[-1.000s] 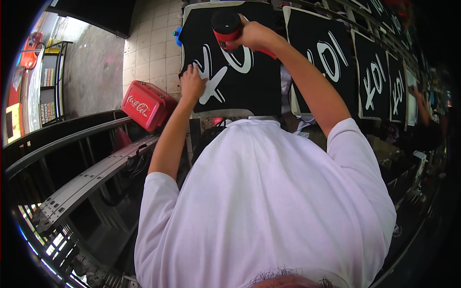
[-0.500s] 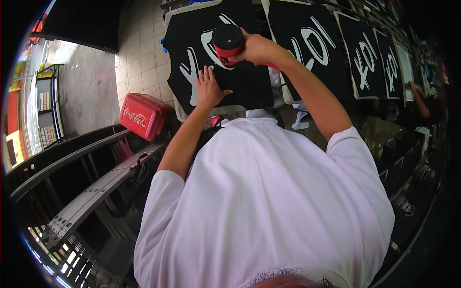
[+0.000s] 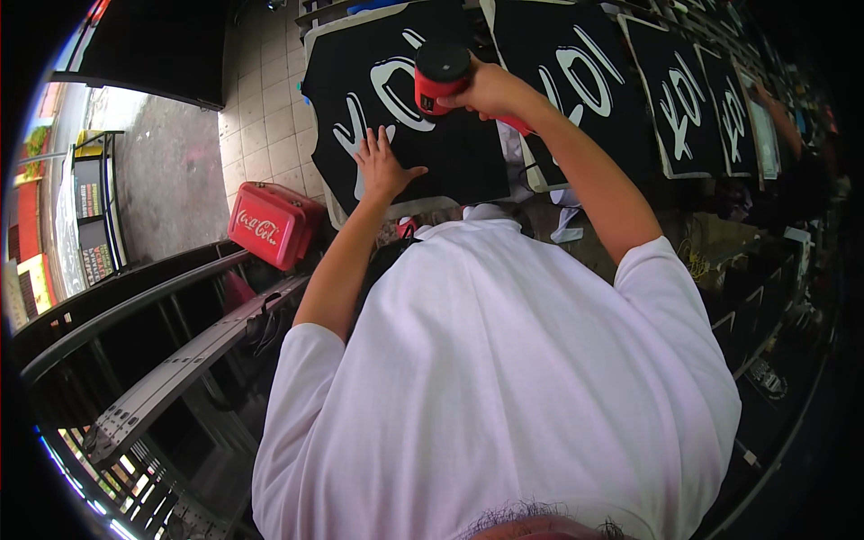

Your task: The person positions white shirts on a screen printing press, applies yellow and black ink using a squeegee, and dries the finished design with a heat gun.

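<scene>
Resting the left hand (image 3: 382, 171) palm-down, fingers spread and grasping nothing, on the near part of one flat black panel (image 3: 468, 166) with bold white lettering (image 3: 379, 85). Gripping one red tool (image 3: 441, 76) with a round black top, the right hand (image 3: 497, 92) curled around it, over that panel's right side. Lying beneath, a pale-edged board (image 3: 432, 205). Showing beyond: one red box (image 3: 270, 225), tiled floor (image 3: 265, 99), at least three matching panels (image 3: 684, 99) rightward, one other person's arm (image 3: 781, 123).

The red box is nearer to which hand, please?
Left: the left hand is right of the red box; the right hand, holding a red tool, is farther right.
</scene>
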Available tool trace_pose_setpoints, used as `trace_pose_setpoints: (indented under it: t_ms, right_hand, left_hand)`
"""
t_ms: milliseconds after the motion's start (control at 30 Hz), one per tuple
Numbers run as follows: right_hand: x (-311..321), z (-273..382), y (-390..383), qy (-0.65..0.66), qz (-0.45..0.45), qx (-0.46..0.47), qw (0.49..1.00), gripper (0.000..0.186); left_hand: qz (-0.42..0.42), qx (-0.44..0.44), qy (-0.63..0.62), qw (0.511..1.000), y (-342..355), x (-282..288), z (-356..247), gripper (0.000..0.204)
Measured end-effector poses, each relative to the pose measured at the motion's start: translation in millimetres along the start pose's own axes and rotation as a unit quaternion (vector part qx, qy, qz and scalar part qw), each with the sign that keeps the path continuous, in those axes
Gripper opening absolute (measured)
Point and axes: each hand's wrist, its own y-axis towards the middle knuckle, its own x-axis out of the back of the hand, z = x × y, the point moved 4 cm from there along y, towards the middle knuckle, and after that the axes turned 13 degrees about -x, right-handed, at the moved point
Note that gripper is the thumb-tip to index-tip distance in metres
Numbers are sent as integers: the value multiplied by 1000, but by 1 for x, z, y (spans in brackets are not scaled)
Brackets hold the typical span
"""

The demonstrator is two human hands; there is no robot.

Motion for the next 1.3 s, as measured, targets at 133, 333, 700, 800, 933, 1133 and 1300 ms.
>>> trace_pose_setpoints:
  t_ms: [133, 333, 700, 800, 933, 1133, 1300]
  right_hand:
    - [-5, -8, 5, -9, -29, 7, 1000, 83]
    - [7, 3, 10, 30, 73, -45, 996, 91]
    - [17, 5, 4, -14, 96, -54, 994, 100]
    - [13, -3, 5, 71, 140, -66, 985, 86]
    - [8, 4, 4, -63, 36, 68, 995, 97]
    - [7, -13, 16, -25, -66, 116, 991, 96]
    - [19, -2, 12, 39, 124, -48, 990, 94]
  left_hand:
    - [-10, -4, 5, 1000, 4, 8, -6, 132]
    - [-10, 15, 6, 1000, 6, 9, -5, 133]
    - [-8, 41, 10, 999, 16, 2, -8, 131]
    - [-6, 43, 19, 999, 21, 2, -12, 131]
    - [-27, 30, 19, 999, 27, 1, -14, 130]
    - [-171, -95, -92, 976, 34, 10, -25, 129]
    - [-186, -76, -108, 974, 29, 7, -21, 128]
